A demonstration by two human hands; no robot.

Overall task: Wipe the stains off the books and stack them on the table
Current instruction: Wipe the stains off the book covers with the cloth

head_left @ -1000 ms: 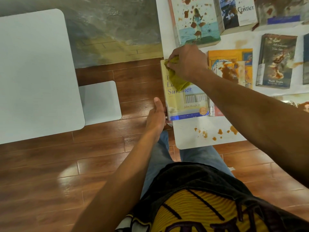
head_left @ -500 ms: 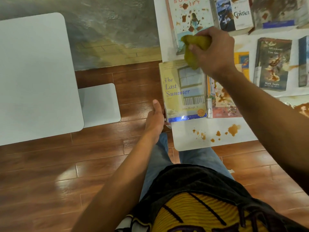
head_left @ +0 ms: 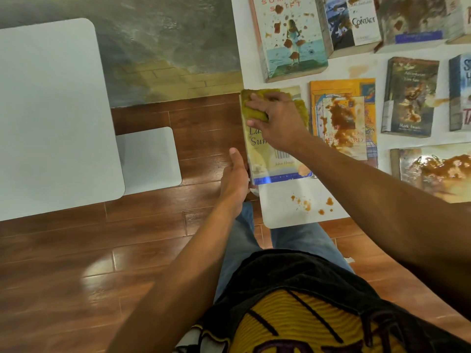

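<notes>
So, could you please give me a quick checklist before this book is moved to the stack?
1. Cloth flat on The Last Summer: ok.
2. Right hand pressing the cloth: ok.
3. Left hand steadying the book's edge: ok.
4. Visible cover free of stains: ok; part under the hand: cannot tell.
5. Left table has room for the stack: ok.
6. Neighbouring orange book clean: not ok.

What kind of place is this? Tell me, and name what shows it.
Likely an indoor room set up for a cleaning task: wood-plank floor, white tables, and stained books laid out flat. The right hand presses a yellow cloth on one.
</notes>
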